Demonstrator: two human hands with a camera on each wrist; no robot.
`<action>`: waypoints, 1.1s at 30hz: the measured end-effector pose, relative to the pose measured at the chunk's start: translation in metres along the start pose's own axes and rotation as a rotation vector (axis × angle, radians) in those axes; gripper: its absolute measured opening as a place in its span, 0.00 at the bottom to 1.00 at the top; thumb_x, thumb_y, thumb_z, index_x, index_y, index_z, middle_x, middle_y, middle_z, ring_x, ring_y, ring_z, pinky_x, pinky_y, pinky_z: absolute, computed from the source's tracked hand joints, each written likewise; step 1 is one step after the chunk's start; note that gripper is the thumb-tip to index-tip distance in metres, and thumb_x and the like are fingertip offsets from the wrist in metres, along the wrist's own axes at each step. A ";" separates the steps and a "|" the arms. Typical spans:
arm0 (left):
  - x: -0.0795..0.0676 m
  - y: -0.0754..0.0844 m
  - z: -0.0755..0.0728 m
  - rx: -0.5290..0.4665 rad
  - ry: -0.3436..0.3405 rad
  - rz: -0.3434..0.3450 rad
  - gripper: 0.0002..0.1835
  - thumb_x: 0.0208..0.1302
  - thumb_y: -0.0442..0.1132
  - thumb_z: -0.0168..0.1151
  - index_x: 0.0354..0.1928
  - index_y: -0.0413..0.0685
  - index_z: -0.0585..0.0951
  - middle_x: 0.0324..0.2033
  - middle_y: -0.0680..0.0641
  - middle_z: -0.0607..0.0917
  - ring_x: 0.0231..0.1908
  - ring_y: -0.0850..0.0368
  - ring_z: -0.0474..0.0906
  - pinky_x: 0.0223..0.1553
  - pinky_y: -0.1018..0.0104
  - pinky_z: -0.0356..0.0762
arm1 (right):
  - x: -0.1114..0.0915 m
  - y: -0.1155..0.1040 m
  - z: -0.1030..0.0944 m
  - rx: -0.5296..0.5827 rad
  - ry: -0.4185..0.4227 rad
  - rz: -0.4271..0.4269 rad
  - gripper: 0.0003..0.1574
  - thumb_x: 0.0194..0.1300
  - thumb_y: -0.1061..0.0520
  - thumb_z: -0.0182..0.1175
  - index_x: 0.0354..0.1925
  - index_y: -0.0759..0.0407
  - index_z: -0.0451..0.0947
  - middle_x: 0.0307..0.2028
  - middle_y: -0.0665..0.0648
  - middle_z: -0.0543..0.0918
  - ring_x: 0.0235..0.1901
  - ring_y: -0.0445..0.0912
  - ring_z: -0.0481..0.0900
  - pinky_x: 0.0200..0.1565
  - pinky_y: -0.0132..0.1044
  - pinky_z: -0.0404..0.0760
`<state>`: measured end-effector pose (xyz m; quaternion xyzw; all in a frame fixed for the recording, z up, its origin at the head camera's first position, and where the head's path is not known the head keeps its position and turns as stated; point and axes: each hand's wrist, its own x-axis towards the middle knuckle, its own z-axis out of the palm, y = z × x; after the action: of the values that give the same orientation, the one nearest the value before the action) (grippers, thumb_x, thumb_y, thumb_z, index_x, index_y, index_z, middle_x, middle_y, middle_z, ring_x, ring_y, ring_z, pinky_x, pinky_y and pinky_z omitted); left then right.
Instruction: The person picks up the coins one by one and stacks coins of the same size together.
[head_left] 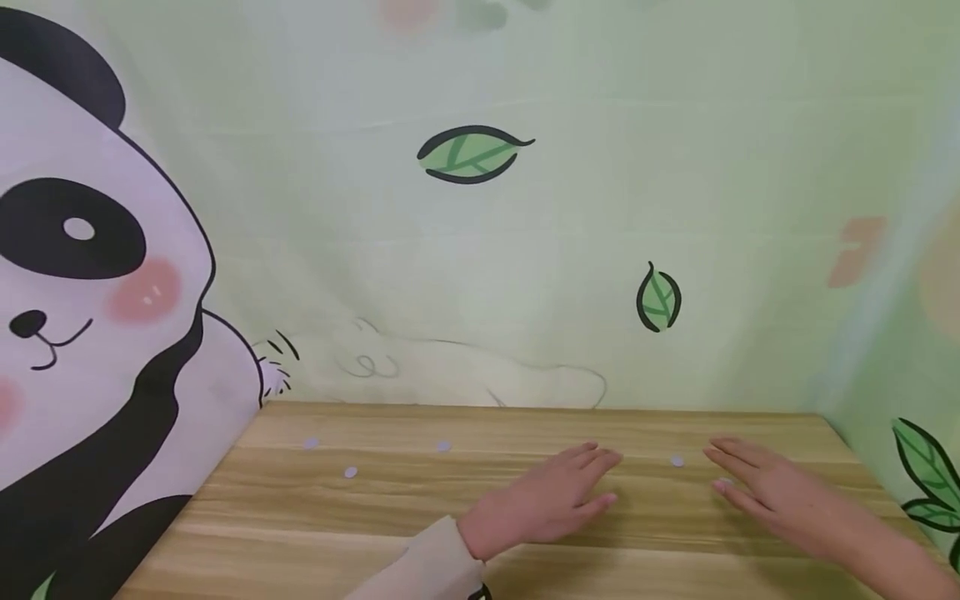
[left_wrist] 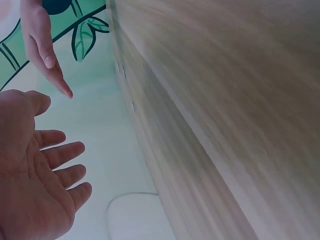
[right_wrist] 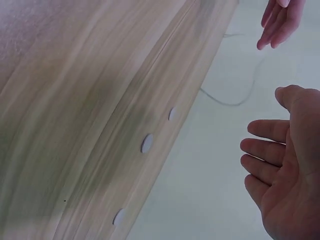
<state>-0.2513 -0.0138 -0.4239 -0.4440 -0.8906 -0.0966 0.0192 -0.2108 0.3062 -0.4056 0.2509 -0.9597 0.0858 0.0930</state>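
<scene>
My left hand [head_left: 546, 497] is held over the wooden table right of its middle, fingers extended and thumb apart, with nothing in it. Facing it from the right is my right hand [head_left: 783, 492], its fingers also straight and holding nothing. A small pale disc [head_left: 677, 461] lies on the table between the two hands, nearer the right fingertips. Another disc [head_left: 725, 481] shows in part behind the right thumb. In the left wrist view the left palm [left_wrist: 30, 175] is bare with fingers slightly bent. The right wrist view shows the bare right palm [right_wrist: 292, 185] beside the table edge.
Farther left on the wooden table [head_left: 300, 533] lie more pale discs, one [head_left: 351, 472] in front and others [head_left: 444, 447] toward the back edge. A green backdrop [head_left: 570, 217] with a printed panda [head_left: 172, 217] and leaves rises behind the table and along its sides.
</scene>
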 end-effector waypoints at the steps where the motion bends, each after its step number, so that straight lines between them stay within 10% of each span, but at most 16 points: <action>1: 0.001 0.001 0.001 -0.007 -0.002 -0.002 0.31 0.82 0.57 0.35 0.78 0.50 0.59 0.74 0.49 0.66 0.76 0.51 0.56 0.73 0.60 0.56 | -0.001 0.001 0.000 0.012 -0.010 0.008 0.34 0.76 0.43 0.56 0.68 0.64 0.73 0.68 0.67 0.72 0.66 0.64 0.70 0.58 0.61 0.71; 17: 0.018 0.014 -0.011 -0.067 0.053 -0.041 0.25 0.81 0.54 0.43 0.72 0.55 0.70 0.66 0.56 0.77 0.65 0.64 0.72 0.62 0.69 0.72 | -0.017 0.033 0.011 -0.059 0.002 -0.009 0.29 0.65 0.49 0.69 0.58 0.64 0.80 0.54 0.65 0.82 0.52 0.62 0.81 0.49 0.59 0.80; 33: 0.037 0.030 -0.003 -0.166 0.085 -0.010 0.23 0.80 0.54 0.45 0.68 0.54 0.74 0.64 0.58 0.78 0.65 0.68 0.70 0.63 0.75 0.67 | -0.033 0.072 0.003 0.011 -0.074 0.153 0.25 0.66 0.53 0.69 0.56 0.66 0.81 0.49 0.67 0.86 0.45 0.62 0.84 0.42 0.57 0.82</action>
<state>-0.2496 0.0323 -0.4121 -0.4352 -0.8800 -0.1891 0.0195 -0.2183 0.3824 -0.4246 0.1804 -0.9784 0.0885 0.0493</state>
